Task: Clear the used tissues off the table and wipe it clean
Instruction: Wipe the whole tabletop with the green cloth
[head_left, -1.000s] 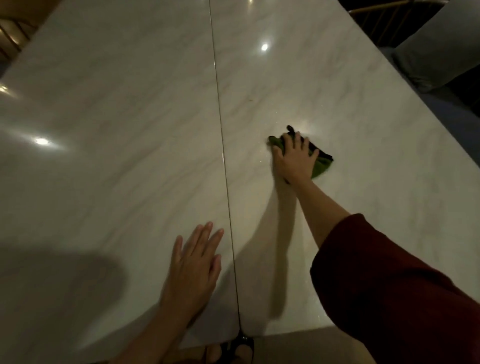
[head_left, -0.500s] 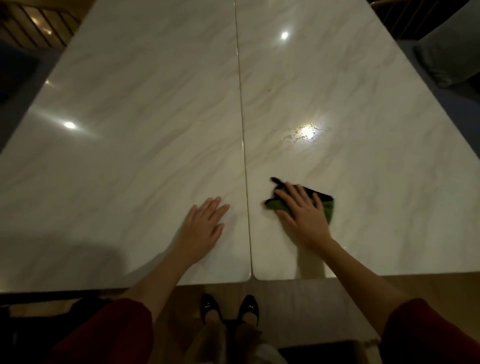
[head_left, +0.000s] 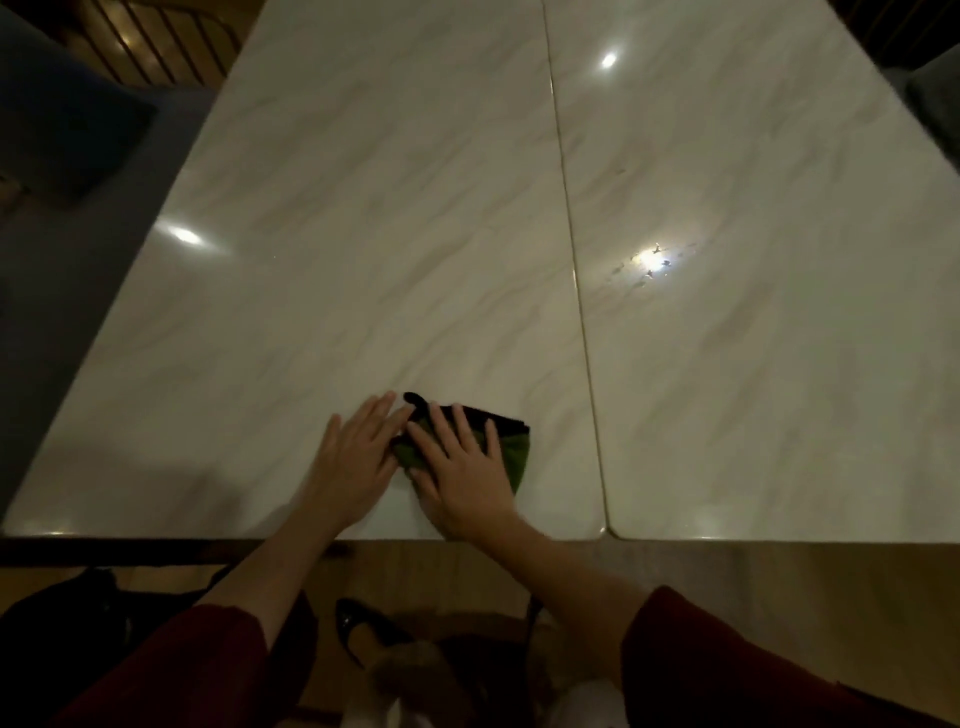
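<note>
The green and black cloth (head_left: 511, 447) is lying flat on the marble counter (head_left: 363, 234). It is sitting just left of the brass-coloured seam (head_left: 575, 291) that is running the length of the counter, near the seam's close end.

The right grip (head_left: 465, 467) is pressing down on the cloth, left of the seam. Its palm is lying flat and its fingers (head_left: 457, 423) are stretching straight and spread, curling round nothing. The cloth's green fold and black border are showing past the fingers on the side toward the seam.

The left grip (head_left: 353, 462) is resting further left of the seam, right alongside the other. It too is lying opened flat with straight fingers and holding nothing. Its fingertips (head_left: 387, 408) are reaching the edge of the cloth farthest from the seam, though I cannot tell whether they are lying on the fabric or just beside it.

Both forearms are coming in over the counter's front edge left of the seam, out of dark red sleeves (head_left: 727, 660).

Right of the seam, a bright glare (head_left: 652, 258) is reflecting off the counter, with small dark specks showing around it. A glossy black shoe (head_left: 363, 631) is standing on the wooden floor, left of the seam's line. A blue chair (head_left: 67, 130) is sitting far left of the seam, past the counter's side.
</note>
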